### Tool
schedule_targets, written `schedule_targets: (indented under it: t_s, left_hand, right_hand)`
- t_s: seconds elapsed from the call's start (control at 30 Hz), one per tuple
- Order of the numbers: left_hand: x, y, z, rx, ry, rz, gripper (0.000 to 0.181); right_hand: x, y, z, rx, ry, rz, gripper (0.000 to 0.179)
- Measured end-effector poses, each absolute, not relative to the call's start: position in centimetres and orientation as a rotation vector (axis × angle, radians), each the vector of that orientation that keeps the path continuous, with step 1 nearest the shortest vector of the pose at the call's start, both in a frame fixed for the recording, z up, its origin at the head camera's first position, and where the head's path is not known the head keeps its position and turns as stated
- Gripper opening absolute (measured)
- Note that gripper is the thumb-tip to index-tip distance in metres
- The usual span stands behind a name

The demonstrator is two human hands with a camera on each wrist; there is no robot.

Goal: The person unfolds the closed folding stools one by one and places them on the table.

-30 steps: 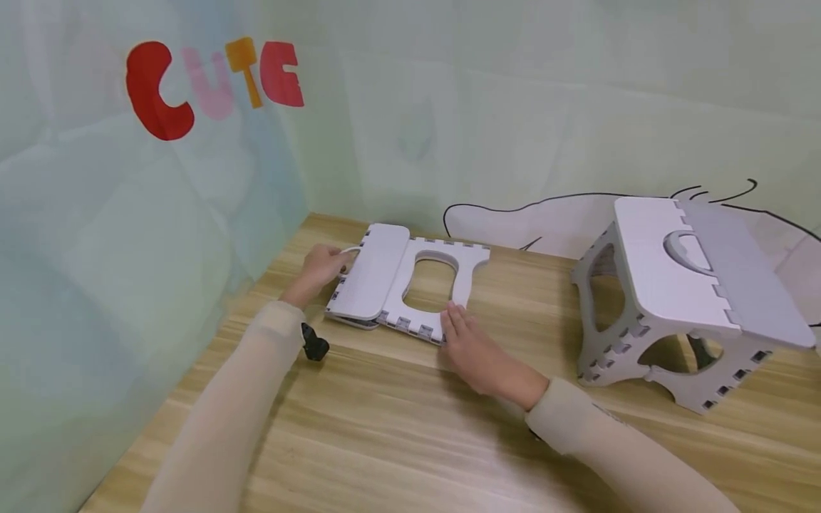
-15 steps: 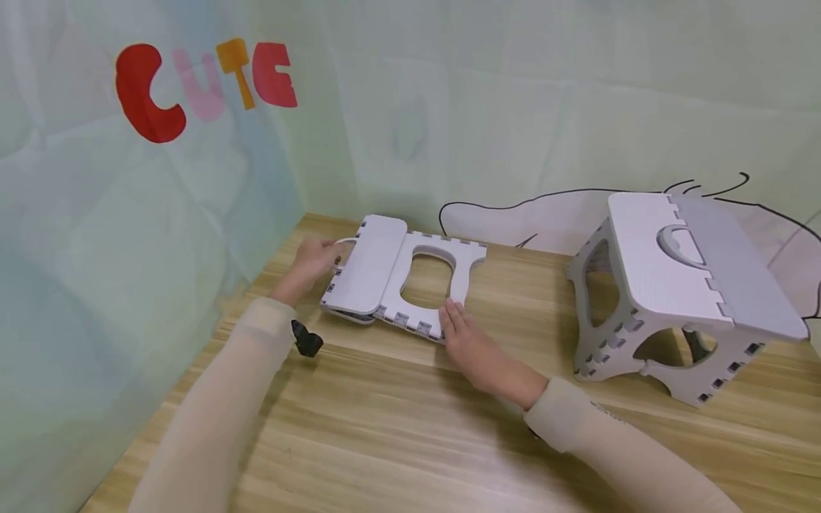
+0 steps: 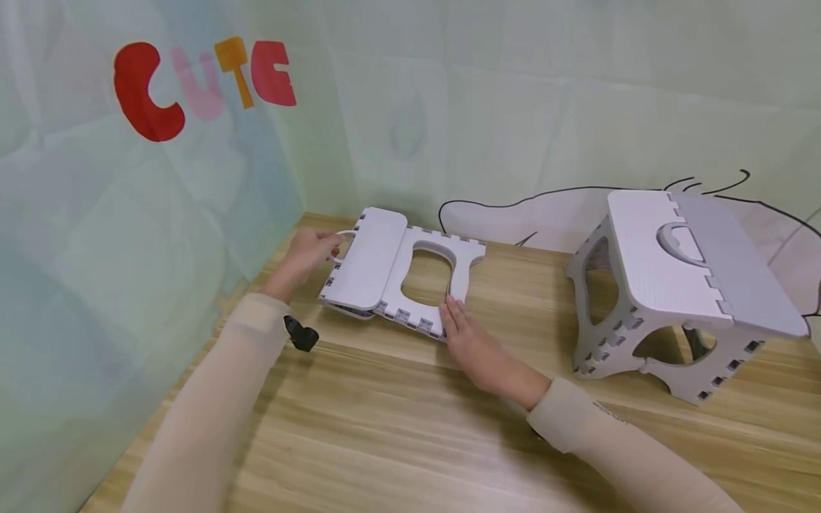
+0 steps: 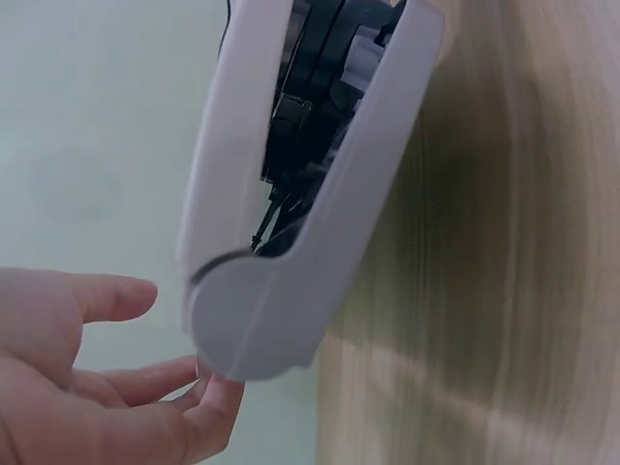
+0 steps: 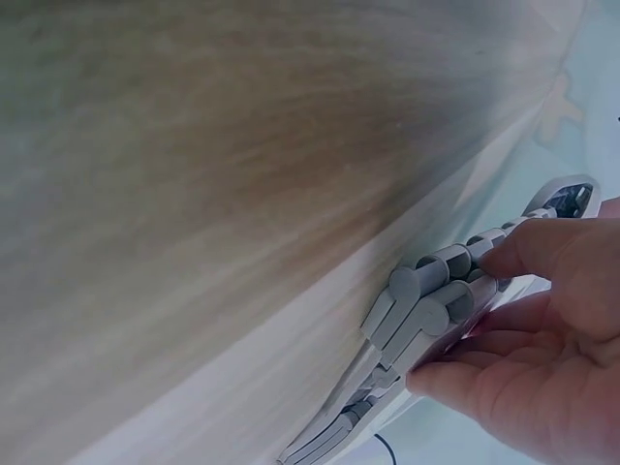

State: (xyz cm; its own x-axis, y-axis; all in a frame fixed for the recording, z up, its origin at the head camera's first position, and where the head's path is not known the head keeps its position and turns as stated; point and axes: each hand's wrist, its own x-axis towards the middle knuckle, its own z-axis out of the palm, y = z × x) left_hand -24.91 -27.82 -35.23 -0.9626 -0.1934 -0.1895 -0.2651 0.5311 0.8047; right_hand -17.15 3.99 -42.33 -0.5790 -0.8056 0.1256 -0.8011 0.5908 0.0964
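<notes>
On the wood-grained tabletop (image 3: 359, 427), our white-and-grey plastic folding stool (image 3: 375, 260) lies collapsed, its handle end seemingly raised. Our left hand (image 3: 301, 256), half curled, thumb apart, hooks the slim white looped handle (image 3: 348, 232); our right hand (image 3: 471, 345) pinches the stool's near corner. Should either grip slip, we might drop it or nip our skin.

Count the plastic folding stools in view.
2. A white plastic folding stool lies mostly folded, the left hand at its handle end, the right hand at its leg end; a white-and-grey plastic folding stool stands unfolded at the head view's right. Others may be out of frame.
</notes>
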Motion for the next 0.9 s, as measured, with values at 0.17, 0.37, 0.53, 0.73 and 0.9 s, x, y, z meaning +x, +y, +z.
schedule_targets:
  t_s: [0.17,0.37,0.53,0.73,0.9]
  left_hand:
    - [-24.8,-27.9,-34.7,-0.348,2.711,1.446,0.049]
    - [-24.4,-27.7,-33.5,-0.266,2.775,1.422,0.043]
    - [-24.0,-27.1,-32.1,-0.272,2.769,1.441,0.044]
    - [-23.6,-26.4,-30.5,-0.262,2.753,1.438,0.053]
    - [-23.4,-25.9,-29.6,-0.239,2.793,1.423,0.051]
  right_hand:
    - [-17.2,4.1,-42.3,1.351,-2.627,-0.056,0.053]
    - [-17.3,4.2,-42.2,1.355,-2.636,0.035,0.049]
    - [-17.2,4.4,-42.1,1.334,-2.661,0.16,0.048]
    - [-16.8,4.6,-41.9,1.285,-2.68,0.312,0.054]
    - [-16.5,4.5,-42.1,1.215,-2.66,0.48,0.057]
